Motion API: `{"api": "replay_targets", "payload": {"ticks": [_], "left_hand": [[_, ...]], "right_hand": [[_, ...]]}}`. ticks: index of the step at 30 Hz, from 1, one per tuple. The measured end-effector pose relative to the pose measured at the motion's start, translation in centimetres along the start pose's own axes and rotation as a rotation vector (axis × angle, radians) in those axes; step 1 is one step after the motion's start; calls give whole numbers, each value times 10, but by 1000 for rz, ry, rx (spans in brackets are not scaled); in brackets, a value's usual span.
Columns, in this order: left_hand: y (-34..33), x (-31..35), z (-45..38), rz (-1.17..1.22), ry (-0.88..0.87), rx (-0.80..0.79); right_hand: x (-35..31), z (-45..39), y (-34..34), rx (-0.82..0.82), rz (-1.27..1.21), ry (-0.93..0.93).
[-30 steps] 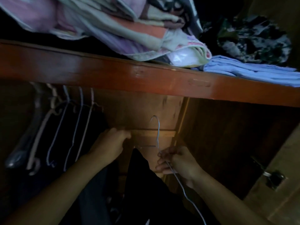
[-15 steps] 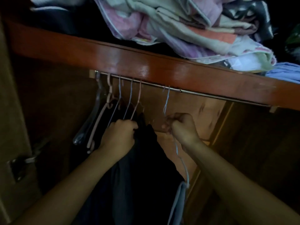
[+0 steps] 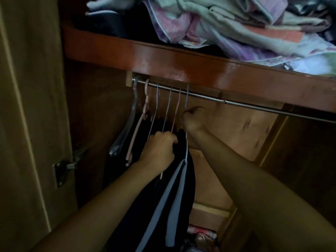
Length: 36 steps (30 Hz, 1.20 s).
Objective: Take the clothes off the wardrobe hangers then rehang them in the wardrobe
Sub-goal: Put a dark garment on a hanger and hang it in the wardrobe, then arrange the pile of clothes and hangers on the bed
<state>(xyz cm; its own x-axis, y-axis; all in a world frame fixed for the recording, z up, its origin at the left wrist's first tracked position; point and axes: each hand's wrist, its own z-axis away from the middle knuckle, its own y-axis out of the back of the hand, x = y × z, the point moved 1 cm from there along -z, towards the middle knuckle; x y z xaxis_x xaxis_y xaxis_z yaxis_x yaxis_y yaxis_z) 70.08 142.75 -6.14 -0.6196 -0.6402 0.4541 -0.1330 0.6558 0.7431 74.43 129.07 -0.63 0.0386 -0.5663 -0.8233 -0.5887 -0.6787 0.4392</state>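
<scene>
Interior of a wooden wardrobe seen from below the shelf (image 3: 181, 60). A metal rail (image 3: 236, 103) runs under the shelf from upper left to right. Six hangers hook over its left end: a clear hanger (image 3: 127, 122) nearest the bracket, then a pink hanger (image 3: 141, 124), then three thin wire hangers (image 3: 168, 110), and last the blue hanger (image 3: 186, 99), whose hook sits on the rail just right of the others.

The right hand (image 3: 193, 120) is raised just beneath the rail, its fingers curled round the neck of the blue hanger. The left hand (image 3: 158, 150), lower and to the left, grips the top edge of the dark garment (image 3: 183, 142) beside that hanger's wire. The garment hangs straight down from the blue hanger between the two forearms, with a pale grey-blue strip (image 3: 174, 193) running down its front; whether this strip belongs to the garment or to the hanger cannot be told.

More dark clothing hangs behind the left hand under the other hangers. Folded bedding (image 3: 236, 24) in pale green, lilac and pink is piled on the shelf. A metal hinge (image 3: 63, 171) is fixed to the open door (image 3: 27, 124) at left. Patterned cloth (image 3: 200, 237) lies at the wardrobe bottom, too dim to identify.
</scene>
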Motion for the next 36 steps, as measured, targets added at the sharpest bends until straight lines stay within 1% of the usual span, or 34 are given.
{"api": "replay_targets", "payload": {"ticks": [4, 7, 11, 15, 19, 22, 24, 27, 28, 30, 32, 36], "left_hand": [[-2, 0, 0, 13, 4, -10], [-2, 0, 1, 26, 14, 13], [0, 3, 2, 12, 14, 21], [4, 10, 5, -25, 1, 67], [8, 21, 7, -50, -69, 115], [3, 30, 1, -137, -140, 46], [-1, 37, -3, -116, -165, -21], [-5, 52, -8, -55, -193, -104], [-7, 57, -8, -48, -204, -135], [-13, 72, -8, -120, -258, -211], [-17, 88, -6, -194, -313, -297], [-32, 125, 5, -148, -314, -562]], "right_hand": [[12, -5, -6, -19, -52, -76], [29, -7, -12, -53, -140, -134], [45, -11, -14, -100, -139, -157], [47, -1, 0, -205, -219, -194], [54, 14, 21, -264, -283, -238], [64, 29, 44, -398, -98, -247], [69, 41, 60, -495, 11, -214], [76, 58, 86, -554, 81, -154], [78, 65, 96, -572, 148, -123], [82, 79, 122, -610, 365, -37], [83, 94, 150, -607, 547, 18], [88, 126, 211, -554, 714, 24]]}}
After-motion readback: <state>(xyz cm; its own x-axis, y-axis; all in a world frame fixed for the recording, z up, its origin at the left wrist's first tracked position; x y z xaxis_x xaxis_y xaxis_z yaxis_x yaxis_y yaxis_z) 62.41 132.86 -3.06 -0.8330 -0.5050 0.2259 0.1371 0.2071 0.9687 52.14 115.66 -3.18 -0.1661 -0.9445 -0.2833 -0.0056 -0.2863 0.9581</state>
